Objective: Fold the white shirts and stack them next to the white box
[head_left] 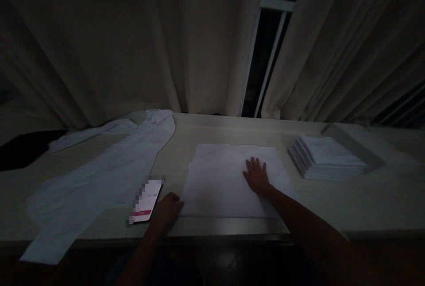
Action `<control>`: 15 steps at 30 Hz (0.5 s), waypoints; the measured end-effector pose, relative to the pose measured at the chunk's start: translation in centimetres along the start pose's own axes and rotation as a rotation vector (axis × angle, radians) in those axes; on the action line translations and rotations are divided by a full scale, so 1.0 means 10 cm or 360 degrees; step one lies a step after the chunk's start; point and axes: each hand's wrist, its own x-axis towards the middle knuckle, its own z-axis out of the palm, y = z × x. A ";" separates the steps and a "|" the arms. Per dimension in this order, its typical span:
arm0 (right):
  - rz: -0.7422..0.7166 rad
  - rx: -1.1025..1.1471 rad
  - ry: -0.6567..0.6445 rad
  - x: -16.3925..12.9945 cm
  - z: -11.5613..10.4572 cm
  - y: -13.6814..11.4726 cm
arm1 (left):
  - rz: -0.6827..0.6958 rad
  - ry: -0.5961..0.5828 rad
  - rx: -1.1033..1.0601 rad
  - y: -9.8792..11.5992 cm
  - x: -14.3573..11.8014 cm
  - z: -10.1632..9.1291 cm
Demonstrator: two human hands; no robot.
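Observation:
A white cloth (219, 179), roughly rectangular, lies flat on the pale table in front of me. My right hand (257, 176) rests palm down on its right half, fingers spread. At the near left corner, my left hand (168, 208) has its fingers curled closed against the edge of the cloth, seeming to pinch it. Just left of that hand lies a phone (149, 199) with a lit, partly blurred screen. Farther left a long-sleeved white garment (109, 171) is spread out, one end hanging over the table's front edge.
To the right stands a neat stack of folded white cloths (332, 155), with a flat, see-through sheet or bag (375, 146) behind it. Dark fabric (29, 146) lies at the far left. Beige curtains (199, 42) hang behind the table (245, 228), parted at a dark window. The light is dim.

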 end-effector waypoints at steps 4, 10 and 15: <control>-0.0282 0.0206 0.0142 -0.45 0.03 -0.72 | 0.0640 0.0477 0.0103 0.32 -0.22 0.32; -0.0477 0.0421 0.0215 -1.54 0.38 -1.32 | 0.1290 0.0534 0.0412 0.51 -0.33 0.96; -0.0423 0.0241 0.0097 -1.99 0.22 -0.29 | 0.1239 0.0520 0.0556 0.45 -0.31 0.96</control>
